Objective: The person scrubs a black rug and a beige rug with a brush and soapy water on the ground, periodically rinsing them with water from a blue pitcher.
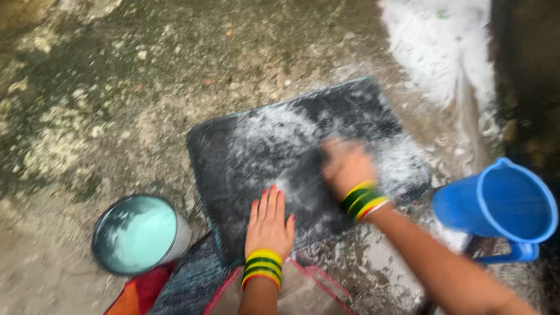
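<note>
The rough, wet concrete floor (pixel 116 99) is carrying everything, with a broad streak of white foam (pixel 443 46) running along its upper right. In the middle, a dark rectangular mat (pixel 251 157) is lying flat on it, its surface smeared with soapy lather. A blue plastic jug (pixel 501 204) is lying on its side just right of the mat, mouth open toward the camera, crowding the space beside the right forearm. A round metal tin (pixel 140 233) holding pale turquoise liquid is standing near the mat's lower left corner. A red and dark patterned cloth (pixel 169 286) is showing at the bottom edge, partly under the mat.

The left hand (pixel 269 224) is pressing flat on the mat's near edge, its fingers (pixel 269 204) stretched out straight and gripping nothing. The right hand (pixel 347 166) is resting on the mat's centre amid the lather; it is blurred, its fingers look curled, and whether they are gripping anything cannot be told. Both wrists are wearing yellow, green and red bangles (pixel 262 267).
</note>
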